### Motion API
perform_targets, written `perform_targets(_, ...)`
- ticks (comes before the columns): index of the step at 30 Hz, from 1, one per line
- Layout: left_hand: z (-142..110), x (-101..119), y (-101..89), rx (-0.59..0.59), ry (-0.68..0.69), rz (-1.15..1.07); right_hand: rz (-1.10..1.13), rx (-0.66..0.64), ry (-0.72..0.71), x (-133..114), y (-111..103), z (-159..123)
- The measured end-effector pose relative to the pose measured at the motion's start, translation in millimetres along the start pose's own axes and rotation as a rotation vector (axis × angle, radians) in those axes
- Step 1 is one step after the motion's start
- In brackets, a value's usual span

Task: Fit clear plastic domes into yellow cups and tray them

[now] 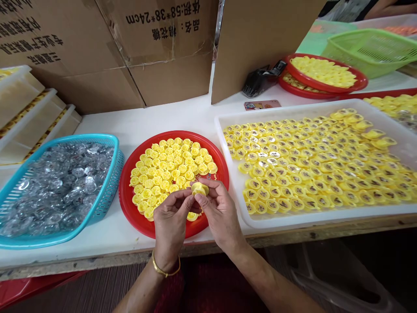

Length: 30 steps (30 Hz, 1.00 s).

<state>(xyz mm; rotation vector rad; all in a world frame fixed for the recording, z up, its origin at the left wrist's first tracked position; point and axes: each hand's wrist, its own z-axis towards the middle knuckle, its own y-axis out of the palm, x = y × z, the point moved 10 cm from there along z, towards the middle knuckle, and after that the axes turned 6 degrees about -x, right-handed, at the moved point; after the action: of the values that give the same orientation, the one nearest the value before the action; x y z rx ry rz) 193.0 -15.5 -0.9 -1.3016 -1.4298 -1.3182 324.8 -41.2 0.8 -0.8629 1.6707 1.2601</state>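
Observation:
Both my hands meet over the near right part of a round red tray (125,191). My right hand (221,213) pinches a small round yellow plastic piece (200,188) between thumb and fingers. My left hand (172,219), with a gold bangle at the wrist, is closed at the piece's left side, its thumb and fingertips against it. Many yellow round pieces (163,165) lie in rows on the red tray. To the right, a white tray (234,191) holds rows of yellow pieces with printed centres (293,165).
At left a blue basket (112,143) is full of clear plastic domes (65,182). Stacked white boxes (39,115) stand behind it. Cardboard (169,82) walls the back. A phone (262,104), black tape dispenser (263,80), more red trays (361,82) and a green basket (368,48) sit back right.

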Motion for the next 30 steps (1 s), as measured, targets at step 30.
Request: perform_targets(30, -6, -2, 70.0, -0.473, -0.090, 0.317, 0.031, -0.001, 0.140, -35, -54, 1)
